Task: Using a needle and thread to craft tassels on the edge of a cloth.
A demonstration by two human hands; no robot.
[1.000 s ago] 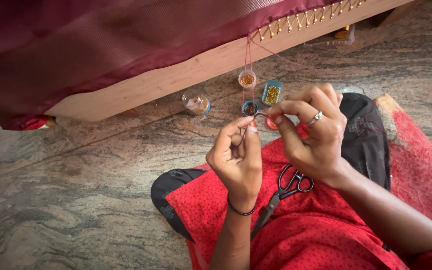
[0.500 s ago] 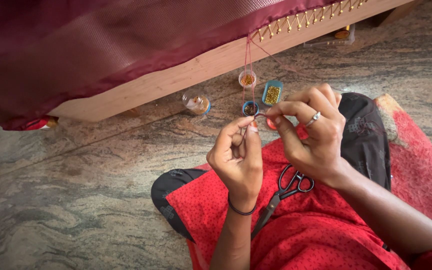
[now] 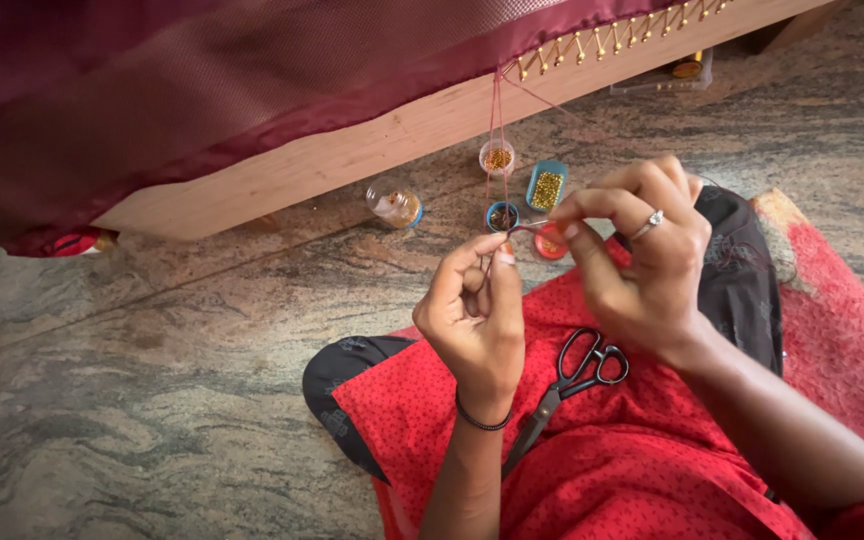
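1. Shifted slightly right and up since a second ago: right hand (image 3: 642, 265), fingertips pinched together on a needle (image 3: 535, 227).
2. Left hand (image 3: 472, 310) curled, pinching maroon thread (image 3: 495, 150) hanging from cloth (image 3: 252, 80).
3. Behind, on floor (image 3: 152, 380): small round bead pots (image 3: 496, 157), blue tray (image 3: 546, 185).
4. Scissors (image 3: 577, 375) on lap.

**A home floor turned into a handwork corner**

This looks like a room in a home used for embroidery. The floor (image 3: 152, 380) is polished veined stone, with a red mat (image 3: 842, 320) spread on it. A low wooden frame (image 3: 372, 150) carries stretched maroon cloth (image 3: 202, 80), and small pots of beads (image 3: 546, 186) stand on the floor beside it.
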